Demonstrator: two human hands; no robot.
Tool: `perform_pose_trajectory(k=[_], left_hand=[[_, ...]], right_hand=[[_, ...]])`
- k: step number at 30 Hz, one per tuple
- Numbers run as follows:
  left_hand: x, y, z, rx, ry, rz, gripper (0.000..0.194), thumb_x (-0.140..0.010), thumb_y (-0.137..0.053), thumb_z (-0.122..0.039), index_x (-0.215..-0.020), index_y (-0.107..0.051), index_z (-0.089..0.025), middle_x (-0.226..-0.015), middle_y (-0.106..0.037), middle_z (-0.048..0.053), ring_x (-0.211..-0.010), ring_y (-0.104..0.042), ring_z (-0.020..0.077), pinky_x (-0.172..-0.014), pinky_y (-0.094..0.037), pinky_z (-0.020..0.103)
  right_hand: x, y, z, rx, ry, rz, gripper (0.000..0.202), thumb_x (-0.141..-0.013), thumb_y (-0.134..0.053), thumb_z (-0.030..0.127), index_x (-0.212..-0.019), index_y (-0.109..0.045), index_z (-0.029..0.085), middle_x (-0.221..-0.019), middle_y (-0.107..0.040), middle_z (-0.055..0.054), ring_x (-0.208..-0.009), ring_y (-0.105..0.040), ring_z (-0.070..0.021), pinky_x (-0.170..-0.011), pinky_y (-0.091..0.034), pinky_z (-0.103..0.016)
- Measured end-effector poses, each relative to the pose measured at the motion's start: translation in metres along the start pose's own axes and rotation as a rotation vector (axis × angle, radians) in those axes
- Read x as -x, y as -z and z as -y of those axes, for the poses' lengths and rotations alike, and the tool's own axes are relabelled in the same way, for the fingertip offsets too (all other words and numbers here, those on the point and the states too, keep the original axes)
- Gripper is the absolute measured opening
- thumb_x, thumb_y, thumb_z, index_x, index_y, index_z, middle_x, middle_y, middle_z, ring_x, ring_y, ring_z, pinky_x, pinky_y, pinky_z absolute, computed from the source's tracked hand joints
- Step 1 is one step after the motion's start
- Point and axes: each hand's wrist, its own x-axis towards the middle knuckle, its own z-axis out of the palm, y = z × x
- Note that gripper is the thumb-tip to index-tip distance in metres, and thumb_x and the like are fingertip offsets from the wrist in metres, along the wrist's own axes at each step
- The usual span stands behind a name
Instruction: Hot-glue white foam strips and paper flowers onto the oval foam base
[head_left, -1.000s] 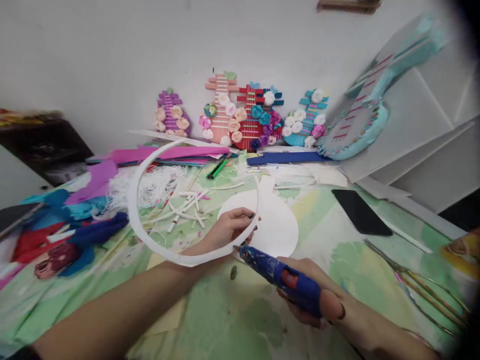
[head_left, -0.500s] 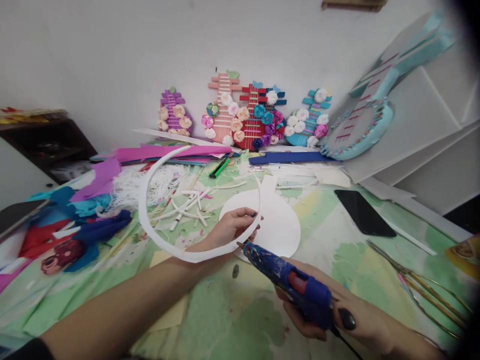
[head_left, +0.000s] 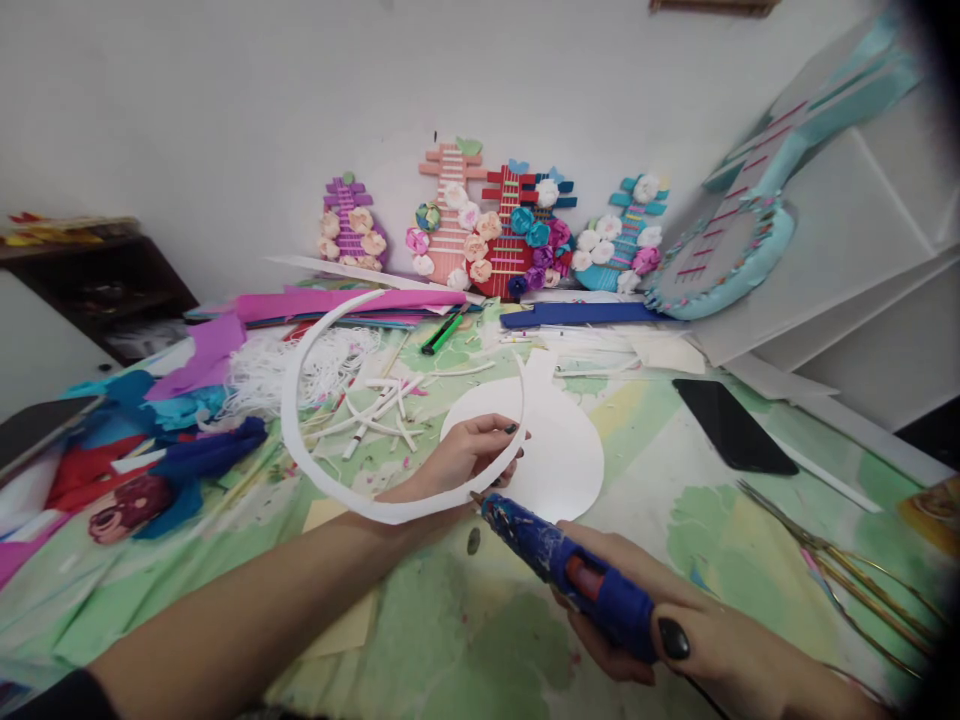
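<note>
My left hand [head_left: 476,455] pinches a long white strip [head_left: 307,455] that curls round in a wide open loop. My right hand [head_left: 637,600] is wrapped around a blue glue gun [head_left: 566,570], its nozzle close to the strip's lower edge; whether it touches I cannot tell. Beneath my left hand lies a white guitar-shaped cutout [head_left: 566,450], its rounded body partly covered by the hand and the strip. Short white strips [head_left: 382,410] lie scattered behind the loop.
Several decorated paper guitars [head_left: 510,235] lean along the wall, with a large light-blue guitar [head_left: 765,240] at right. Also on the table are a phone [head_left: 735,425], scissors [head_left: 832,550], a green cutter [head_left: 444,333], white string [head_left: 255,375] and coloured scraps [head_left: 191,470].
The glue gun's nozzle has shifted slightly left and down along the strip. My left hand keeps its hold on the strip. The whole view has drifted a little.
</note>
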Motion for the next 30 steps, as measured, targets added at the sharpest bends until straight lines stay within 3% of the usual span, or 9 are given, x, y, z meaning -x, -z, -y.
perform_pose_trajectory(k=[5,13,16,20,24,30], left_hand=[[0.001,-0.002,-0.002,0.008,0.023,-0.034,0.012,-0.066,-0.066,-0.012,-0.077,-0.06,-0.012,-0.053,-0.052,-0.003,-0.039,-0.043,0.0042,-0.038,-0.027,0.016],[0.001,-0.002,-0.001,0.034,0.028,-0.028,0.012,-0.064,-0.067,-0.013,-0.074,-0.061,-0.012,-0.051,-0.052,-0.003,-0.039,-0.042,0.0038,-0.039,-0.027,0.017],[0.001,-0.002,-0.001,0.072,0.02,-0.024,0.013,-0.064,-0.069,-0.013,-0.074,-0.061,-0.012,-0.052,-0.052,-0.004,-0.041,-0.044,0.0042,-0.041,-0.03,0.017],[0.0,0.0,0.001,0.085,0.023,-0.02,0.015,-0.063,-0.07,-0.013,-0.075,-0.062,-0.012,-0.061,-0.058,-0.001,-0.049,-0.052,0.0075,-0.048,-0.037,0.019],[-0.002,0.004,0.003,0.057,0.01,-0.002,0.015,-0.064,-0.071,-0.015,-0.076,-0.062,-0.012,-0.062,-0.056,-0.001,-0.047,-0.048,0.0052,-0.044,-0.031,0.018],[-0.001,0.003,0.0,0.046,0.007,0.002,0.012,-0.065,-0.068,-0.015,-0.076,-0.062,-0.011,-0.059,-0.053,-0.002,-0.045,-0.043,0.0042,-0.044,-0.028,0.018]], right_hand=[[-0.001,-0.002,0.001,-0.064,0.01,0.006,0.053,-0.081,-0.05,0.064,-0.109,-0.05,0.018,-0.073,-0.042,0.003,-0.056,-0.033,-0.0078,-0.057,-0.028,-0.025],[0.001,0.002,-0.008,-0.05,-0.016,-0.048,0.071,-0.08,-0.049,0.065,-0.131,-0.037,0.017,-0.078,-0.046,0.0,-0.056,-0.034,-0.0082,-0.057,-0.03,-0.026],[0.001,0.005,-0.012,-0.049,0.005,-0.098,0.068,-0.084,-0.046,0.061,-0.132,-0.034,0.015,-0.071,-0.044,0.002,-0.054,-0.033,-0.0082,-0.054,-0.027,-0.025],[-0.007,0.012,-0.018,-0.095,0.124,-0.087,0.06,-0.082,-0.048,0.062,-0.119,-0.043,0.015,-0.062,-0.042,0.005,-0.046,-0.029,-0.0061,-0.046,-0.027,-0.022],[-0.016,0.017,-0.022,-0.128,0.224,-0.083,0.048,-0.08,-0.05,0.063,-0.096,-0.049,0.017,-0.052,-0.04,0.007,-0.038,-0.027,-0.0047,-0.036,-0.02,-0.018],[-0.022,0.013,-0.012,-0.148,0.246,-0.18,0.055,-0.067,-0.056,0.069,-0.086,-0.048,0.018,-0.052,-0.037,0.008,-0.033,-0.025,-0.0037,-0.031,-0.016,-0.018]])
